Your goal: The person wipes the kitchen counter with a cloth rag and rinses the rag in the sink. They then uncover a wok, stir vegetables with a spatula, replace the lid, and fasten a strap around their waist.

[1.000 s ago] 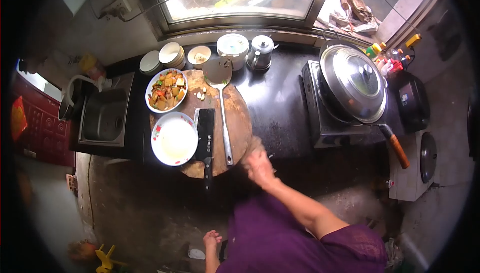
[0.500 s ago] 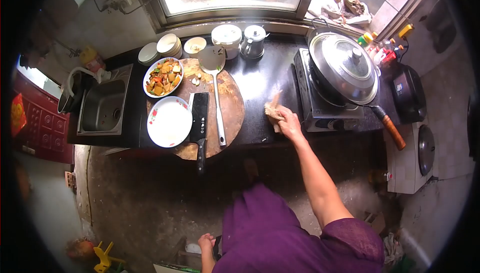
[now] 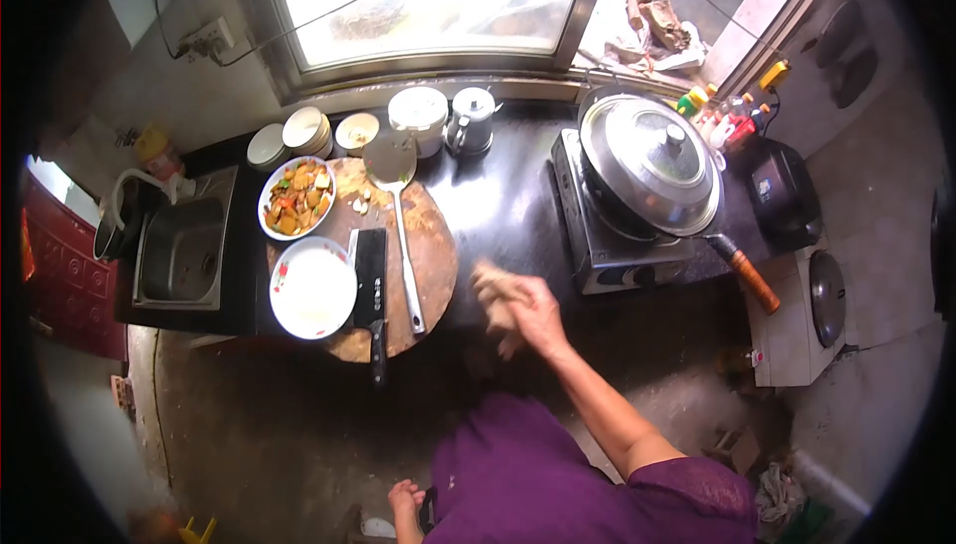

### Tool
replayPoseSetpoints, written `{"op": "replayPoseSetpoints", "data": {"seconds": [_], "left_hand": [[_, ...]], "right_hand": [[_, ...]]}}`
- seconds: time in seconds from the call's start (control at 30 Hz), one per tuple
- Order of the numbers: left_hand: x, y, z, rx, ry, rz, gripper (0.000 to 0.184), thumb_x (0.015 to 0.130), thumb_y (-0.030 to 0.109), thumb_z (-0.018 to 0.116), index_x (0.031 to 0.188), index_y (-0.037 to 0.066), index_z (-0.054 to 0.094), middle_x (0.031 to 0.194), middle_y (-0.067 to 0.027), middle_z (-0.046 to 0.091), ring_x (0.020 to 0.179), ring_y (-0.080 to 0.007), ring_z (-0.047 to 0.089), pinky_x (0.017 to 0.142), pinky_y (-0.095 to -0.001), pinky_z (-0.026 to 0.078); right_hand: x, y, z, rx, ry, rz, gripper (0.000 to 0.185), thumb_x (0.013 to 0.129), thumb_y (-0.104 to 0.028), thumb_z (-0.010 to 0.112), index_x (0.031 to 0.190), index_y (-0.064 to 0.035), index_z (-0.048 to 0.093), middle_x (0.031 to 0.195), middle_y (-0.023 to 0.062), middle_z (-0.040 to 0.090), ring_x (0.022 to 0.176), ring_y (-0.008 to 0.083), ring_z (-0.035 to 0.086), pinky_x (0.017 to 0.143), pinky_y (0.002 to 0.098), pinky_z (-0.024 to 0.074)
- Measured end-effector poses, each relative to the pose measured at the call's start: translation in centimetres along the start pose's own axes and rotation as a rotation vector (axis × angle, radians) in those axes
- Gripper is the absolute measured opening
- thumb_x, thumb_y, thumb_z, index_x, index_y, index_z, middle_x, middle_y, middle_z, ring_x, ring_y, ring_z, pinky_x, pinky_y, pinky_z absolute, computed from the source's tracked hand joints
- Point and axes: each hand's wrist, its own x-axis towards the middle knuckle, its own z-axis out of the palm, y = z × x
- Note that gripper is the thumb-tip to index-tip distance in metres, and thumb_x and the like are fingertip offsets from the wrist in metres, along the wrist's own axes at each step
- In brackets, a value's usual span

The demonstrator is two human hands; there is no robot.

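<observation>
My right hand (image 3: 536,313) is closed around a tan rag (image 3: 501,297) at the front edge of the dark counter, right of the round wooden chopping board (image 3: 435,245). The rag is smeared by motion. Low beside the purple clothing, my left hand (image 3: 405,497) hangs with its fingers curled in, and nothing shows in it. On the board lie a cleaver (image 3: 369,275) and a long-handled metal wok spatula (image 3: 406,255). A white plate (image 3: 313,290) and a bowl of cooked chunks (image 3: 297,199) sit at the board's left side.
A lidded wok (image 3: 647,161) with a wooden handle stands on the gas stove (image 3: 627,267) at right. Stacked bowls (image 3: 306,132), a white tub (image 3: 418,111) and a metal kettle (image 3: 471,124) line the window side. The sink (image 3: 182,255) is far left.
My right hand has come back from the counter top toward its front edge and to the left, carrying the rag. The whole view has shifted a little. My left hand stays low.
</observation>
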Motion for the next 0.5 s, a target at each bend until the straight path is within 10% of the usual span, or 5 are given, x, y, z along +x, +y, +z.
{"op": "replayPoseSetpoints", "data": {"seconds": [0.03,0.23,0.5], "left_hand": [[0.2,0.1,-0.1,0.002,0.012,-0.018,0.024,0.09,0.005,0.042,0.107,0.0,0.058,0.084,-0.0134,0.062,0.055,-0.0241,0.064,0.04,-0.0275,0.049],[3.2,-0.4,-0.5,-0.061,-0.027,-0.059,0.021,0.093,0.014,0.053,0.108,0.0,0.057,0.086,-0.0134,0.063,0.059,-0.0259,0.063,0.045,-0.033,0.051],[1.1,6.6,5.2,-0.166,-0.086,0.062,0.025,0.093,0.018,0.055,0.111,0.0,0.059,0.088,-0.0116,0.062,0.066,-0.0222,0.06,0.054,-0.0323,0.051]], "right_hand": [[2.4,0.5,-2.2,-0.51,0.078,-0.402,0.031,0.08,-0.006,0.057,0.111,-0.0023,0.06,0.113,0.0143,0.057,0.105,0.0311,0.057,0.091,0.0383,0.0473],[7.8,7.1,-0.1,-1.422,0.191,-0.345,0.044,0.079,-0.016,0.055,0.118,0.0044,0.049,0.114,0.0178,0.048,0.115,0.0367,0.041,0.103,0.0472,0.0306],[26.5,7.1,3.1,-0.901,0.245,-0.281,0.05,0.079,-0.007,0.055,0.128,-0.004,0.045,0.13,0.0213,0.044,0.117,0.0454,0.041,0.098,0.0478,0.0392]]}}
